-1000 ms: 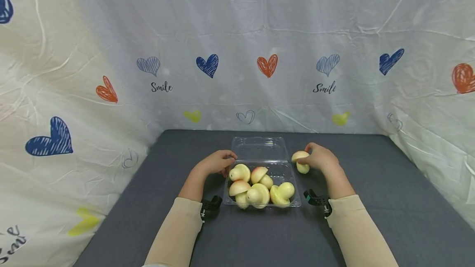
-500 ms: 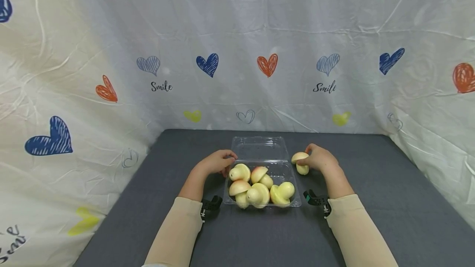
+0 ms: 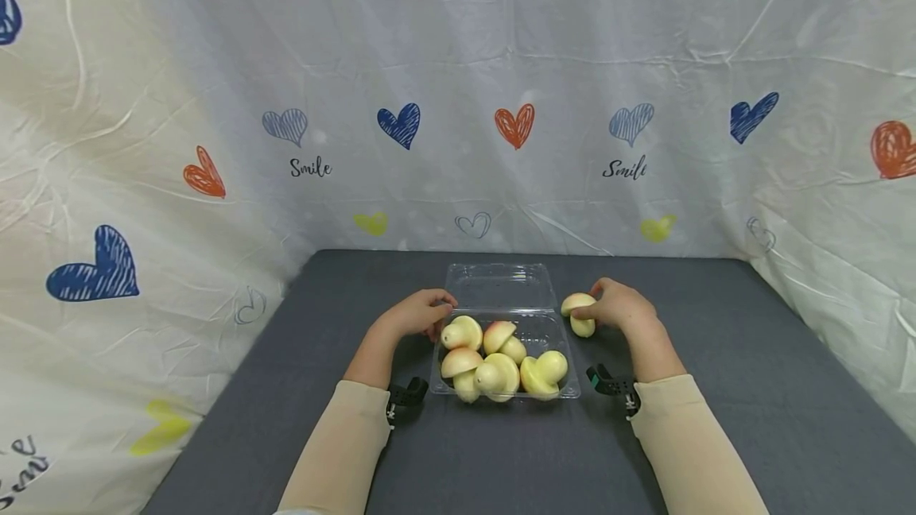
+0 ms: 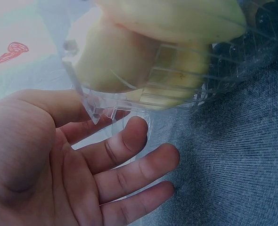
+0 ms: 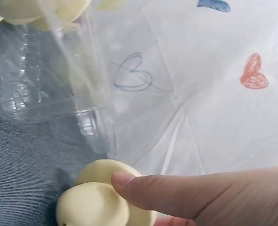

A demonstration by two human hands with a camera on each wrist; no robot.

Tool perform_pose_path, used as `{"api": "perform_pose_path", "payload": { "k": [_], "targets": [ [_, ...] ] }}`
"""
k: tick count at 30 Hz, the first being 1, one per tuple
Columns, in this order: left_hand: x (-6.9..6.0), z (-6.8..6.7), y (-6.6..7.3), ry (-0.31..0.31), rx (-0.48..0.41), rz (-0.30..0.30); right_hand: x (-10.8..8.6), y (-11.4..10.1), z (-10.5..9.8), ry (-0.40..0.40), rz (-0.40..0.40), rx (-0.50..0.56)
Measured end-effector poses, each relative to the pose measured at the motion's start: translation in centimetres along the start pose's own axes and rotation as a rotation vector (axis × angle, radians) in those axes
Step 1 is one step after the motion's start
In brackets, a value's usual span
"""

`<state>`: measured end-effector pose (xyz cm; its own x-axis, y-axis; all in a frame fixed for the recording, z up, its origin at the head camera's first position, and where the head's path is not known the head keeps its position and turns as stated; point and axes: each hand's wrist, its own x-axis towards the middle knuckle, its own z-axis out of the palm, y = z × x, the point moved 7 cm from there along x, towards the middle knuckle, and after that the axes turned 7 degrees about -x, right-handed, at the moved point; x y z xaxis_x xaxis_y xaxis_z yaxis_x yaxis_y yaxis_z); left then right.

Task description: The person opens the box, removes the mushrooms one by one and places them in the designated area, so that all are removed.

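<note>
A clear plastic box [image 3: 544,332], its lid laid back behind it, holds several pale yellow mushroom-shaped pieces [image 3: 497,376], some with a reddish tinge. My left hand [image 3: 415,314] is at the box's back left corner; in the left wrist view the thumb and index finger of the hand [image 4: 82,155] pinch the box rim [image 4: 94,110], the other fingers loosely bent below. Right of the box, my right hand [image 3: 621,308] grips another such piece [image 3: 578,304]. The right wrist view shows the thumb of that hand [image 5: 209,195] on the piece [image 5: 94,202]; its other fingers are mostly hidden.
A dark grey cloth [image 3: 501,459] covers the table. The open lid [image 3: 501,286] lies toward the back. Behind and beside the table hangs a white curtain [image 3: 458,38] with printed hearts.
</note>
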<state>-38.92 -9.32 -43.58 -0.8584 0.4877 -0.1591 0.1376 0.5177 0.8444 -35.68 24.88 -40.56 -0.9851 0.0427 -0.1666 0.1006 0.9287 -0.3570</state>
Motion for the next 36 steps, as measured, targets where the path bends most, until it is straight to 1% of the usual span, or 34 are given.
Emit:
{"api": "perform_pose_path", "payload": {
  "k": [9,14,17,21,25,31,36],
  "targets": [
    [-0.1,-0.1,0.1,0.008,-0.004,-0.01,-1.4,-0.3,-1.7,-0.015,0.015,-0.082],
    [-0.1,-0.1,0.1,0.008,-0.002,-0.007,-2.4,-1.0,-2.8,-0.024,-0.027,-0.114],
    [-0.1,-0.1,0.2,0.008,-0.006,-0.006,-2.7,-1.6,-3.2,-0.011,-0.06,-0.107],
    [-0.2,0.0,0.2,0.01,-0.014,-0.003,-3.0,-2.4,-3.8,0.03,-0.105,-0.073],
    [-0.2,-0.1,0.2,0.012,-0.016,0.0,-3.5,-3.1,-4.2,0.054,-0.14,-0.042],
    [-0.1,0.0,0.0,0.013,-0.005,-0.001,-4.4,-4.2,-4.5,0.057,-0.168,-0.019],
    [0.0,0.0,0.0,0.012,-0.002,0.0,-5.4,-5.5,-4.8,0.058,-0.205,-0.021]
  ]
}}
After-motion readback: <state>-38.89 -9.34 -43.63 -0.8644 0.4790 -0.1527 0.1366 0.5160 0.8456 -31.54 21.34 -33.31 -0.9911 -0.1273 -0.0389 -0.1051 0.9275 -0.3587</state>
